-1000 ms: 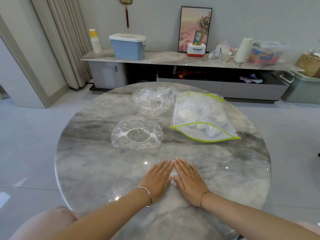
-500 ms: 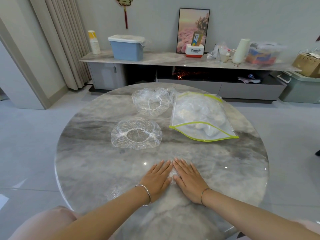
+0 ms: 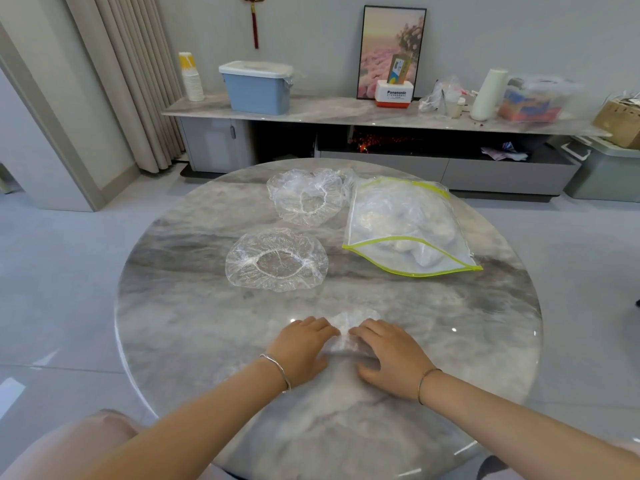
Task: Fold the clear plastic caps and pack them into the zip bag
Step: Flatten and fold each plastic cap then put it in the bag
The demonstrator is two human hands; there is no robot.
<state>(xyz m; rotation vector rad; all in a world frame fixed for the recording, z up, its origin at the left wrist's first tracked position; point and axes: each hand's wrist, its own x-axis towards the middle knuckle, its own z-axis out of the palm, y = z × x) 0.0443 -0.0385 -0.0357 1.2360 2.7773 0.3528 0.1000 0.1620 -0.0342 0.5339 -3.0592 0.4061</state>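
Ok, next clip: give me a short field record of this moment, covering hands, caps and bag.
left hand: fingers curled on folded cap
right hand: fingers curled on the same cap
unfolded caps: near cap, far cap, both lying on table
zip bag: mouth open toward the person, pale bundles inside
stage: folding, cap not yet packed

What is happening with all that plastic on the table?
A person is folding a clear cap on the round table. The left hand and right hand both pinch it with curled fingers. A nearer spread cap and a farther spread cap wait behind, beside the zip bag, which lies open with caps inside.
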